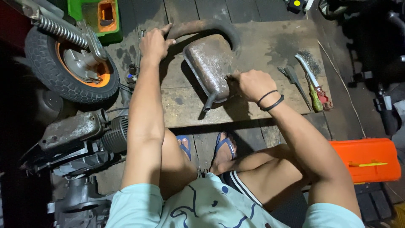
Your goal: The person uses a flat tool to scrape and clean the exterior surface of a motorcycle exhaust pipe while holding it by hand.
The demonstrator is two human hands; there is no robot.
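Both hands on rusty grey metal exhaust muffler w/ curved pipe (209, 63), lying on worn wooden board (270, 42): left hand (154, 43) spread flat, steadying pipe bend; right hand (252, 84) fisted at muffler's lower edge, contents unclear. Looks mid-cleaning; next needs firm bracing. White-handled wire brush (309, 67) nearby.

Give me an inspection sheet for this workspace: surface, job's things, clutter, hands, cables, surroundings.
Surface: worn wooden board on a dark plank floor, stained and dusty.
Job's things: rusty exhaust muffler lying on the board, its curved pipe arching over the top.
Clutter: wire brush, a dark hand tool and a green-handled tool at the board's right edge.
Hands: left hand rests on the pipe end; right hand presses on the muffler's lower edge; what it grips is hidden.
Cables: thin cord running along the floor right of the board.
Surroundings: scooter wheel, engine block, orange toolbox.
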